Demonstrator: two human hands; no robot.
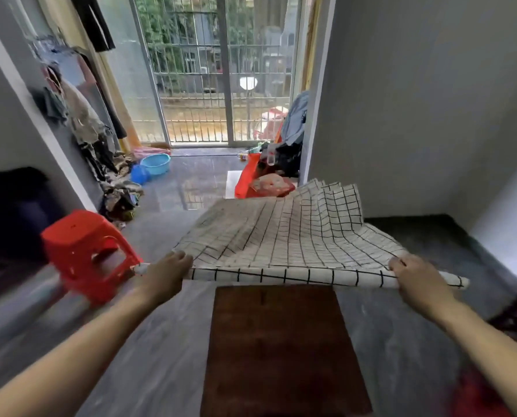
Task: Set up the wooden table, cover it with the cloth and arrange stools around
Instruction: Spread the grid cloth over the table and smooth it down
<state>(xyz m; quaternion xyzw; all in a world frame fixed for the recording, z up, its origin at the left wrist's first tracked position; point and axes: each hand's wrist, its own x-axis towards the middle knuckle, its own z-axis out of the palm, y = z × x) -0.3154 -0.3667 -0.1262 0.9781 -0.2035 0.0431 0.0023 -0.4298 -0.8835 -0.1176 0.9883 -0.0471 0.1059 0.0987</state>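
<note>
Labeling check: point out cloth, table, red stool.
cloth (281,236): head view, middle of the billowed checked sheet.
table (281,350): head view, centre of the bare wooden top.
red stool (76,233): head view, its seat.

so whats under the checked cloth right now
The checked cloth billows in the air, gripped by the left hand and right hand. Nothing visibly lies under it; the floor and the wooden table's far edge there are hidden.

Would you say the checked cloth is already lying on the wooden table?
Not yet: the cloth billows beyond the table, gripped by both hands.
</note>
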